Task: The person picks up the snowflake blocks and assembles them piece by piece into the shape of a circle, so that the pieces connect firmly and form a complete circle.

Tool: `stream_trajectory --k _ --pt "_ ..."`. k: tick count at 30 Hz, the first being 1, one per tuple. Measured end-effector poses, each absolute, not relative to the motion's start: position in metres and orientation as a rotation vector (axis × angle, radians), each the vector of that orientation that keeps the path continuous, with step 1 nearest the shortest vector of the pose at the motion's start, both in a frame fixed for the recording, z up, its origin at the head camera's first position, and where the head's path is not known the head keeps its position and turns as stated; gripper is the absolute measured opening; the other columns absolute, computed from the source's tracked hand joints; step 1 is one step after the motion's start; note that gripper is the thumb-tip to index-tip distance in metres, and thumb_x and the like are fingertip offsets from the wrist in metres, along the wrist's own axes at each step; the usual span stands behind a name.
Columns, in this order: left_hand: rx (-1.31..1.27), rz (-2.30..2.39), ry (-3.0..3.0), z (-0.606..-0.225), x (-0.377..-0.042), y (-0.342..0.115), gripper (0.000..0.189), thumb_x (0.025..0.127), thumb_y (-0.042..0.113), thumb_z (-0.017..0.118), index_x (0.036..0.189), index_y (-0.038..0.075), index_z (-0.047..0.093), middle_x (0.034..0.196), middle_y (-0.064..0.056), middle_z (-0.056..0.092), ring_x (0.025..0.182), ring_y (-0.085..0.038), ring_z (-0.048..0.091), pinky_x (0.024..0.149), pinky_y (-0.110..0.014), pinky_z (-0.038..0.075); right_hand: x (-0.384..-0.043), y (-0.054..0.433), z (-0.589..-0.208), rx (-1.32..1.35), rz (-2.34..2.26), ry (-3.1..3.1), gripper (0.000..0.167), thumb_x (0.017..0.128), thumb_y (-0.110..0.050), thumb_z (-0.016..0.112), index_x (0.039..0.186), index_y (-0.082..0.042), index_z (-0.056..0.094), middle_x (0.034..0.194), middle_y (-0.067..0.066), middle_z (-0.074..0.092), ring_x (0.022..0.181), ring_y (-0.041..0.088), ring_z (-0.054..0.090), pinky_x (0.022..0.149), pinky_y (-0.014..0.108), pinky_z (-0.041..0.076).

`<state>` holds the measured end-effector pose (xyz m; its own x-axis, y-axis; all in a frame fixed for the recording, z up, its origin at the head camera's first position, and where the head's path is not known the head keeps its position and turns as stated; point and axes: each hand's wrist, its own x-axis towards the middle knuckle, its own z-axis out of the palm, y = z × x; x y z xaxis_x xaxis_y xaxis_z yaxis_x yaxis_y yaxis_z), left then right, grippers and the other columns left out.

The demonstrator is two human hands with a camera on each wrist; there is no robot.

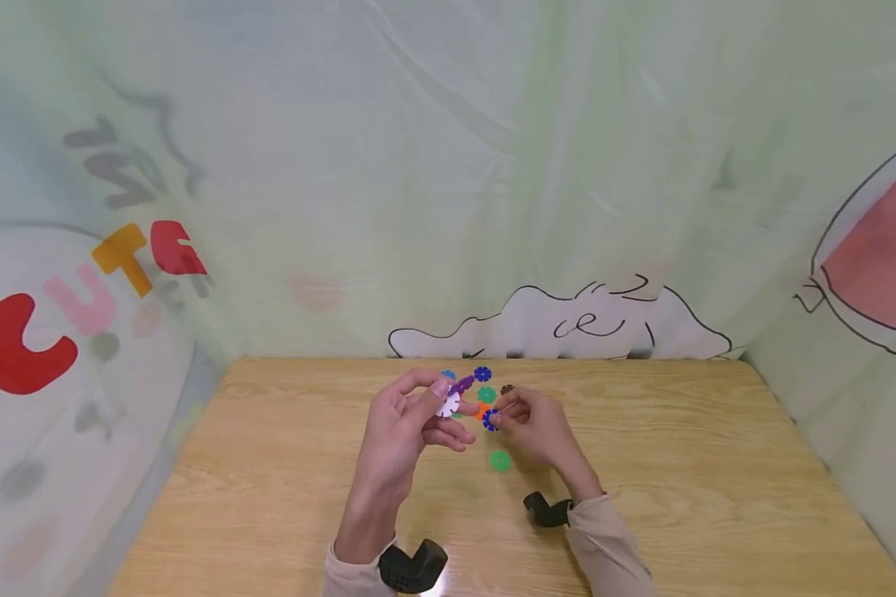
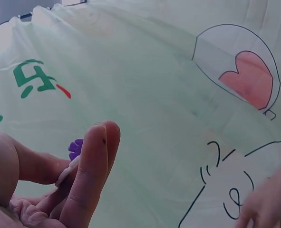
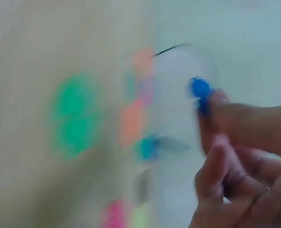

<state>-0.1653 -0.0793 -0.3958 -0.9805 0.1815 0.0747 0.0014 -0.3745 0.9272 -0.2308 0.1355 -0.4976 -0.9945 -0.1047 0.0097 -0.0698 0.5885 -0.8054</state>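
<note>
My left hand (image 1: 411, 414) pinches a white notched disc (image 1: 450, 405) between thumb and fingers, raised over the table. Joined to that disc is a purple notched disc (image 1: 461, 385), seen nearly edge-on; in the left wrist view the purple disc (image 2: 75, 149) shows beyond the fingers. My right hand (image 1: 541, 423) pinches a dark blue notched disc (image 1: 490, 419) by its edge, a short way right of the left hand. In the right wrist view the blue disc (image 3: 200, 88) sticks out past the thumb, and the background is blurred.
Several loose notched discs lie on the wooden table (image 1: 269, 481) around and beyond the hands: a blue one (image 1: 482, 374), a teal one (image 1: 487, 395), an orange one (image 1: 482, 410), a dark brown one (image 1: 508, 390) and a green one (image 1: 500, 460). A printed curtain (image 1: 448, 166) hangs behind the table.
</note>
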Motion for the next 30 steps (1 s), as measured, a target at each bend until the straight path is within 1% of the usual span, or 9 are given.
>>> stream_trajectory --k 3,6,9,12,14,17,21,24,30 --pt "0.298 2.503 1.701 -0.394 -0.159 -0.08 0.016 0.109 0.014 0.059 0.113 -0.001 0.061 0.086 -0.005 0.082 0.061 -0.016 0.076 0.061 -0.03 0.066 -0.212 0.14 -0.459 -0.192 -1.797 2.548 0.024 0.1 -0.017 0.075 0.119 -0.002 0.073 0.093 0.003 0.075 0.084 0.017 0.063 0.068 0.024 0.052" --pt "0.36 2.495 1.711 -0.389 -0.153 -0.08 0.018 0.109 0.015 0.059 0.113 -0.002 0.061 0.087 -0.008 0.082 0.061 -0.016 0.077 0.059 -0.03 0.065 -0.186 0.139 -0.421 -0.254 -2.161 2.36 0.023 0.103 -0.012 0.07 0.12 0.002 0.073 0.09 -0.001 0.073 0.074 0.014 0.059 0.063 0.023 0.052" --pt "0.456 2.472 1.763 -0.384 -0.146 -0.077 0.021 0.108 0.011 0.059 0.113 -0.009 0.06 0.088 -0.022 0.08 0.06 -0.017 0.077 0.058 -0.036 0.066 -0.165 0.136 -0.399 -0.401 -2.404 2.257 0.014 0.102 -0.001 0.067 0.112 0.004 0.075 0.088 -0.001 0.074 0.065 0.014 0.056 0.058 0.023 0.052" --pt "0.581 2.438 1.852 -0.379 -0.139 -0.073 0.023 0.108 0.009 0.059 0.112 -0.014 0.059 0.091 -0.036 0.074 0.061 -0.017 0.077 0.058 -0.045 0.066 -0.153 0.134 -0.386 -0.547 -2.485 2.234 0.014 0.1 0.008 0.065 0.109 0.005 0.075 0.088 0.001 0.075 0.064 0.015 0.057 0.058 0.024 0.052" --pt "0.669 2.435 1.896 -0.376 -0.135 -0.07 0.021 0.108 0.007 0.059 0.11 -0.014 0.06 0.091 -0.04 0.072 0.062 -0.018 0.077 0.057 -0.049 0.065 -0.148 0.134 -0.381 -0.62 -2.488 2.26 0.015 0.098 0.011 0.065 0.109 0.007 0.074 0.089 0.002 0.075 0.065 0.015 0.057 0.058 0.024 0.053" --pt "0.819 2.461 1.951 -0.374 -0.129 -0.068 0.013 0.107 0.0 0.057 0.108 -0.012 0.062 0.088 -0.037 0.073 0.061 -0.024 0.077 0.054 -0.049 0.064 -0.144 0.135 -0.379 -0.697 -2.456 2.313 0.014 0.097 0.013 0.065 0.11 0.012 0.072 0.093 -0.001 0.076 0.067 0.013 0.058 0.059 0.023 0.053" --pt "0.996 2.483 2.024 -0.373 -0.124 -0.068 0.009 0.106 -0.008 0.054 0.107 -0.01 0.063 0.086 -0.034 0.074 0.059 -0.03 0.076 0.052 -0.043 0.064 -0.143 0.136 -0.378 -0.783 -2.449 2.334 0.014 0.096 0.016 0.063 0.109 0.018 0.068 0.096 -0.006 0.076 0.069 0.012 0.059 0.059 0.022 0.053" --pt "1.061 2.461 2.085 -0.372 -0.121 -0.069 0.011 0.105 -0.011 0.053 0.108 -0.009 0.063 0.086 -0.031 0.075 0.059 -0.028 0.076 0.052 -0.039 0.064 -0.142 0.135 -0.377 -0.845 -2.452 2.33 0.014 0.095 0.019 0.063 0.108 0.019 0.068 0.098 -0.008 0.076 0.071 0.011 0.06 0.059 0.022 0.054" --pt "1.149 2.402 2.208 -0.369 -0.118 -0.069 0.014 0.102 -0.014 0.055 0.108 -0.007 0.065 0.084 -0.027 0.076 0.058 -0.024 0.076 0.054 -0.033 0.064 -0.139 0.133 -0.378 -0.954 -2.473 2.311 0.019 0.094 0.021 0.062 0.11 0.015 0.07 0.098 -0.006 0.076 0.072 0.011 0.061 0.061 0.021 0.056"
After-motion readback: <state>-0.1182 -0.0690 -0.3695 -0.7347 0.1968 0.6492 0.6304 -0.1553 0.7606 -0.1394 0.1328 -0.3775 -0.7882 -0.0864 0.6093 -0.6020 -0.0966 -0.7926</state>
